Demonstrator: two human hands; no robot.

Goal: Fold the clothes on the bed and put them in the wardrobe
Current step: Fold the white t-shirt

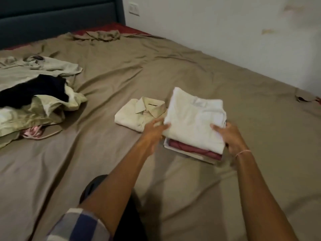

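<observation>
A folded white garment (194,117) tops a small stack on the bed, over a folded maroon garment (189,148) and a pale one beneath. My left hand (155,128) grips the white garment's near-left edge. My right hand (229,136) holds its near-right corner, fingers curled under the stack's side. A folded cream collared shirt (139,113) lies just left of the stack, touching it. An unfolded heap of pale green, black and pink clothes (34,101) sits at the left edge of the bed. The wardrobe is out of view.
The tan bedsheet (156,70) covers the bed, wrinkled, with a bunched-up part near the dark headboard (52,16). A white wall (225,28) runs along the bed's right side. A small dark object (302,99) lies at the far right edge.
</observation>
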